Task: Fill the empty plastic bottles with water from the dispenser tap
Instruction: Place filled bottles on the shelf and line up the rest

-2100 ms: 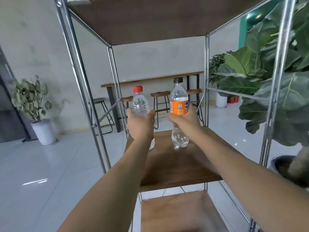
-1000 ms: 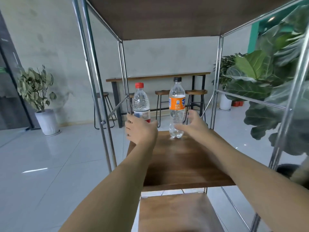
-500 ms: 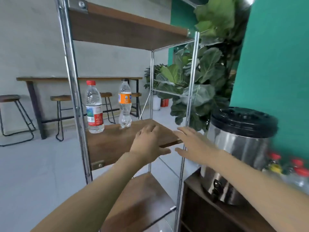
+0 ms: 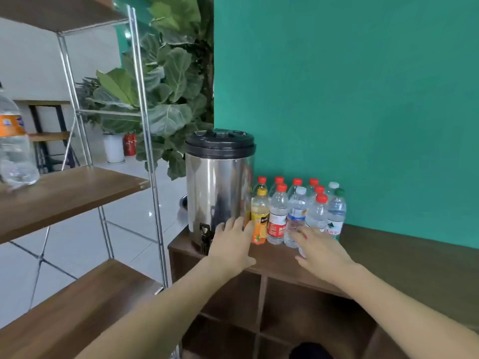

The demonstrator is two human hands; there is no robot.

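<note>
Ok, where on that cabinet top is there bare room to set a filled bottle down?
The cabinet top is bare right of the bottle cluster, along the green wall. Between the dispenser and the bottles it is crowded, with the left hand and right hand hovering there.

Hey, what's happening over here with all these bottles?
A person is reaching with both hands toward a cluster of small plastic bottles standing on a wooden cabinet, right beside a steel water dispenser. The left hand is open near the dispenser's base; the right hand is open at the front bottles. Neither holds anything yet. One orange-labelled bottle stands on the shelf nearby.
</note>
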